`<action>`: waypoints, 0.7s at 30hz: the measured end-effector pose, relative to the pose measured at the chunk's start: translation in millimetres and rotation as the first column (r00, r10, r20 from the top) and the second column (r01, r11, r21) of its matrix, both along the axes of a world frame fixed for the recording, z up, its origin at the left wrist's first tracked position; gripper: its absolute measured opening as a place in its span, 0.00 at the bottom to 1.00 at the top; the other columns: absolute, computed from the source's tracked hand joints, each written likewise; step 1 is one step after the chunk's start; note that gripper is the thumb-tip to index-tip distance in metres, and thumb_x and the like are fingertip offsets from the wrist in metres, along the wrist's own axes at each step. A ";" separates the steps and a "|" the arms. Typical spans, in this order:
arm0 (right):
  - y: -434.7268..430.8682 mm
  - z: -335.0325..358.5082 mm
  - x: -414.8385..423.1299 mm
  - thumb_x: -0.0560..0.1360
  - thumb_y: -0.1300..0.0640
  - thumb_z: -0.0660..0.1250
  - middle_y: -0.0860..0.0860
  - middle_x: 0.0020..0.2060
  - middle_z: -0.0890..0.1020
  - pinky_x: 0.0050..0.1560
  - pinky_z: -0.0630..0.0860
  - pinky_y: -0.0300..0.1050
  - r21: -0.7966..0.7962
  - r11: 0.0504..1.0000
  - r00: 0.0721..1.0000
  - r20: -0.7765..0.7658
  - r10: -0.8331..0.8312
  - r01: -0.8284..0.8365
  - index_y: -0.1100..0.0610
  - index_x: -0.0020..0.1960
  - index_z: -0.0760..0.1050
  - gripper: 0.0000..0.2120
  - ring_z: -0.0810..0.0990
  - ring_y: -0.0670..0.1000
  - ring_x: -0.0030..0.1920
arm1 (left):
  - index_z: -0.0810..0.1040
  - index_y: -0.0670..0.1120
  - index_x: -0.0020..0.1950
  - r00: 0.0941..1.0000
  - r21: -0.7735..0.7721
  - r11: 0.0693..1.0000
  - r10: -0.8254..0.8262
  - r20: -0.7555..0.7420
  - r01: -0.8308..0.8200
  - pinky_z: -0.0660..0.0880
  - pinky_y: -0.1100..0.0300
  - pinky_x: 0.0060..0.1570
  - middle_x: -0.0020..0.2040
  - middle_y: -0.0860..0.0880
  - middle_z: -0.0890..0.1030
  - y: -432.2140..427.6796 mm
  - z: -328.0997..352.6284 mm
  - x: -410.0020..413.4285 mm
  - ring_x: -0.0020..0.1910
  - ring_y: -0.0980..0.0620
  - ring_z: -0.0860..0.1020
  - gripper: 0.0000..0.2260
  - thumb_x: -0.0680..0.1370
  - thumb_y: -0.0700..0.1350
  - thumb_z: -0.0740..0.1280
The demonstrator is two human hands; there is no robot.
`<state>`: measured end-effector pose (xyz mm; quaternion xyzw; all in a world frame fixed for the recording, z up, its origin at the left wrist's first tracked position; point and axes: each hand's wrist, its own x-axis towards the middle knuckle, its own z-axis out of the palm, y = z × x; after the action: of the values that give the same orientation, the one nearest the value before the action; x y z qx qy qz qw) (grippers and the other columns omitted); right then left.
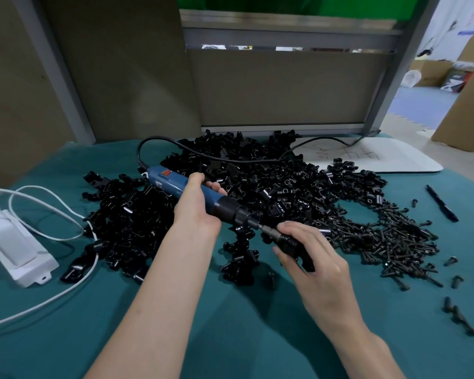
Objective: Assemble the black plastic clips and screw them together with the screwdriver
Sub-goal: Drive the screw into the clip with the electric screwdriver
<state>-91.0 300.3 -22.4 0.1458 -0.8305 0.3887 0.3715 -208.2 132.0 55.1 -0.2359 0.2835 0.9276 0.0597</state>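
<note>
our left hand point(197, 207) is wrapped round the blue screwdriver point(185, 187), right hand point(316, 259) pinching a black clip point(294, 247) on the bit point(268, 230), just in front of the clip pile point(257, 181). held freehand like that, we reckon the bit could slip off. scribbles on the white board point(381, 160): can't read them.

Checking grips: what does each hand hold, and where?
Left hand grips the screwdriver round its body, near the black collar. Right hand holds a black clip by its upper end.

One screwdriver point(175, 184), one pen point(441, 203) (clips point(257, 173) uncountable)
</note>
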 end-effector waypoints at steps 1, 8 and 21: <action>-0.8 0.2 0.4 0.76 0.60 0.71 0.39 0.61 0.78 0.68 0.70 0.31 0.002 1.000 1.000 -0.010 -0.001 0.001 0.53 0.65 0.78 0.18 0.78 0.37 0.64 | 0.72 0.42 0.46 1.000 0.000 1.000 -0.005 0.000 0.005 0.78 0.63 0.28 0.34 0.48 0.77 -0.4 0.6 0.6 0.30 0.53 0.75 0.07 0.78 0.41 0.70; 8.8 16.4 12.0 0.73 0.44 0.72 0.43 0.55 0.85 0.58 0.77 0.33 -0.503 0.861 0.964 0.255 0.068 0.072 0.42 0.58 0.82 0.13 0.83 0.44 0.58 | 0.71 0.43 0.50 0.991 0.097 0.991 0.106 -0.084 -0.097 0.78 0.61 0.30 0.27 0.48 0.77 -21.0 9.8 -3.1 0.22 0.53 0.76 0.07 0.78 0.38 0.70; 10.7 20.6 -1.7 0.69 0.56 0.75 0.63 0.52 0.87 0.46 0.84 0.46 -0.974 0.186 0.803 0.211 0.557 0.126 0.63 0.51 0.87 0.14 0.87 0.57 0.52 | 0.74 0.43 0.44 0.941 -0.170 0.979 0.049 -0.335 -0.112 0.77 0.60 0.31 0.30 0.50 0.77 23.2 5.4 16.0 0.27 0.54 0.76 0.07 0.76 0.40 0.71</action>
<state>-92.7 311.0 -1.8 -0.1083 -0.4366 0.8903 0.0703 -192.3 155.2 60.5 -0.0939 0.3649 0.9250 -0.0489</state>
